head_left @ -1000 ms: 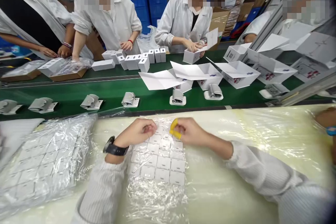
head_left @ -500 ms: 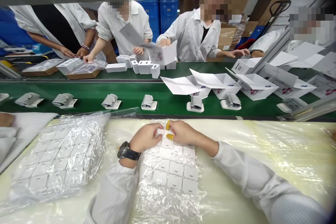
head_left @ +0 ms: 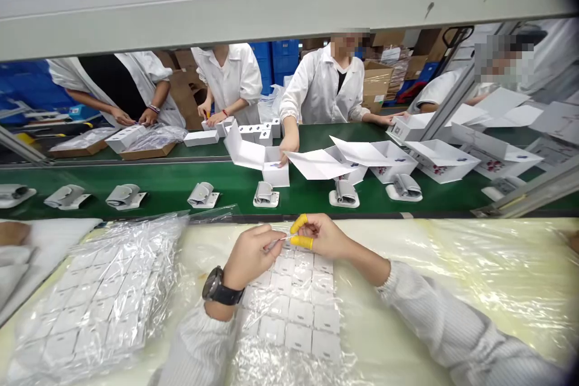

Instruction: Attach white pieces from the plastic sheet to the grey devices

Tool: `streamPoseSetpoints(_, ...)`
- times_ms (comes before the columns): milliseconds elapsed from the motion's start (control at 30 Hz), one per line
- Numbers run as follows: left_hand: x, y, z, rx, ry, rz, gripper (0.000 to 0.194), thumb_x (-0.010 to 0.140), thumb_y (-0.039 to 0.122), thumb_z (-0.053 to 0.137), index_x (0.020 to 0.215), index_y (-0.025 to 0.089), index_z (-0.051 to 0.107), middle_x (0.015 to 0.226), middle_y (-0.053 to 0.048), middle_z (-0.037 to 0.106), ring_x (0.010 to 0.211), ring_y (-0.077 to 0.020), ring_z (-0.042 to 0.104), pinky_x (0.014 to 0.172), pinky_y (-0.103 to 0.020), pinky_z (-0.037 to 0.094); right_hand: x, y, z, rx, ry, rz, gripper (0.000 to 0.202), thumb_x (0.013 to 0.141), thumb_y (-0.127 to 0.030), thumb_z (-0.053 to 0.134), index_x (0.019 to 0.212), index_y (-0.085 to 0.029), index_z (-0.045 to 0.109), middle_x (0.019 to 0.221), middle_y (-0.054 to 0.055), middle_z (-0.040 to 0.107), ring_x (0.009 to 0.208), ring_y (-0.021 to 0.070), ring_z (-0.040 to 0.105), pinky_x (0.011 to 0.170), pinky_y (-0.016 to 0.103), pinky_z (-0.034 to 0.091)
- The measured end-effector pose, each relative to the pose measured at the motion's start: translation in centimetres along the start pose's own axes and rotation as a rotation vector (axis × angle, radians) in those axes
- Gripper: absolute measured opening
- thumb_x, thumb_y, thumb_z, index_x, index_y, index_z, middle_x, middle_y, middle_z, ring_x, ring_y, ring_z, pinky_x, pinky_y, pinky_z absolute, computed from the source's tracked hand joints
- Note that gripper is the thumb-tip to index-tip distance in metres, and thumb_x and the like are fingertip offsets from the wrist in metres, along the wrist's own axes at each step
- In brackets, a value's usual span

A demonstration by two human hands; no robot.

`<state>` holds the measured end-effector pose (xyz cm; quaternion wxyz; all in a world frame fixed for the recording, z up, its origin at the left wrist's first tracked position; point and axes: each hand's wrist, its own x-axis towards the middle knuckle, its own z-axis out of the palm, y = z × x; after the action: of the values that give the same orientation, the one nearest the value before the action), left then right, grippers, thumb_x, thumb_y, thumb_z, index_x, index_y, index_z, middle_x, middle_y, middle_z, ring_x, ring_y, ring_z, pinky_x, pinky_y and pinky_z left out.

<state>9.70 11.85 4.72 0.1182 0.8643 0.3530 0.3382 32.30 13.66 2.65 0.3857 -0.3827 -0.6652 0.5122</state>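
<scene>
My left hand [head_left: 256, 256], wearing a black wristwatch [head_left: 221, 286], pinches a thin, small white card [head_left: 286, 238] that is seen nearly edge-on. My right hand [head_left: 328, 236] has yellow finger cots [head_left: 301, 242] on thumb and forefinger. These two fingertips close around the other end of the card, with a narrow gap showing between them. Below both hands lie rows of white square cards [head_left: 298, 310] with small dark marks, resting on or in crinkled clear plastic [head_left: 289, 368].
A clear bag [head_left: 104, 289] of similar white squares lies left. Beyond the table, a green conveyor belt [head_left: 158, 196] carries grey rolled cuffs [head_left: 203, 194] on white bases. Open white boxes [head_left: 443, 160] stand behind them. Several co-workers in white coats [head_left: 312, 87] work opposite, under a grey beam [head_left: 271, 6].
The card between my hands has tilted from face-up to nearly edge-on. Across the belt, a co-worker has set an open white box down. The view has tilted upward.
</scene>
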Motion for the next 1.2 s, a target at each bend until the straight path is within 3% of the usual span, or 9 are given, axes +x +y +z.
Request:
streamPoseSetpoints(100,0.6,-0.3,-0.3,0.194,0.09,0.1,0.019,0.092,0.019,0.056,0.099,0.019,0.073,0.067,0.0,0.056,0.06,-0.0123,0.051,0.059,-0.025,0.04,0.4,0.6,-0.7,0.005,-0.007,0.052,0.052,0.071,-0.053,0.079,0.105,-0.015,0.068,0.08,0.001,0.059,0.054,0.0062,0.038,0.047,0.021,0.031)
streamPoseSetpoints(233,1.9,-0.9,-0.4,0.437,0.037,0.263,0.018,0.092,0.017,0.055,0.099,0.018,0.072,0.068,0.0,0.059,0.061,-0.0141,0.054,0.061,-0.029,0.041,1.1,0.5,-1.4,-0.051,-0.023,0.045,0.051,0.069,-0.051,0.081,0.101,-0.013,0.069,0.081,0.001,0.062,0.053,0.0052,0.033,0.048,0.021,0.03)
streamPoseSetpoints(367,3.3,-1.3,0.4,0.522,0.01,0.311,0.017,0.094,0.018,0.053,0.096,0.018,0.07,0.068,0.0,0.06,0.061,-0.0147,0.056,0.06,-0.031,0.04,1.6,0.3,-1.9,-0.16,0.032,0.013,0.05,0.066,-0.046,0.084,0.101,-0.014,0.069,0.081,0.001,0.066,0.053,0.0056,0.03,0.049,0.022,0.029)
streamPoseSetpoints(500,4.6,-2.1,1.4,0.536,-0.018,0.184,0.023,0.094,0.022,0.054,0.113,0.02,0.066,0.076,-0.002,0.063,0.068,-0.017,0.059,0.065,-0.031,0.044,2.5,1.4,-3.1,-0.229,0.086,0.017,0.043,0.074,-0.046,0.076,0.102,-0.014,0.068,0.079,0.001,0.066,0.05,0.0062,0.034,0.049,0.023,0.029)
streamPoseSetpoints(567,5.3,-2.8,1.7,0.56,-0.046,0.059,0.036,0.092,0.026,0.056,0.127,0.02,0.059,0.088,-0.005,0.065,0.078,-0.0205,0.062,0.07,-0.032,0.048,3.6,2.5,-4.1,-0.358,0.14,-0.013,0.038,0.076,-0.043,0.075,0.102,-0.016,0.069,0.079,0.001,0.067,0.052,0.0076,0.041,0.051,0.023,0.032)
streamPoseSetpoints(667,6.5,-4.1,1.8,0.577,-0.135,-0.072,0.042,0.09,0.027,0.057,0.131,0.018,0.057,0.112,-0.011,0.064,0.095,-0.0253,0.063,0.082,-0.037,0.051,6.2,4.3,-5.7,-0.605,0.191,-0.073,0.028,0.072,-0.036,0.077,0.091,-0.017,0.069,0.08,0.002,0.067,0.064,0.0126,0.055,0.062,0.025,0.039)
streamPoseSetpoints(833,8.2,-5.8,2.3,0.522,-0.353,-0.183,0.053,0.088,0.026,0.055,0.141,0.022,0.051,0.15,-0.01,0.047,0.124,-0.0304,0.056,0.1,-0.044,0.048,10.3,6.6,-7.4,-0.815,0.119,-0.09,0.023,0.067,-0.03,0.08,0.079,-0.017,0.066,0.079,0.003,0.067,0.07,0.0158,0.059,0.065,0.025,0.04)
streamPoseSetpoints(1033,9.2,-6.3,2.9,0.317,-0.45,-0.259,0.062,0.086,0.026,0.054,0.147,0.022,0.046,0.152,-0.005,0.045,0.131,-0.0218,0.054,0.11,-0.032,0.043,10.8,8.0,-8.8,-0.745,-0.007,-0.127,0.02,0.071,-0.027,0.077,0.086,-0.018,0.068,0.077,0.0,0.067,0.065,0.0131,0.058,0.062,0.023,0.038)
streamPoseSetpoints(1200,9.9,-5.7,3.1,0.302,-0.52,-0.26,0.069,0.083,0.027,0.057,0.15,0.024,0.041,0.155,-0.004,0.041,0.134,-0.0236,0.051,0.111,-0.033,0.043,10.0,7.6,-9.7,-0.802,-0.005,-0.075,0.018,0.069,-0.03,0.078,0.078,-0.017,0.068,0.072,0.0,0.066,0.061,0.0125,0.055,0.057,0.023,0.034)
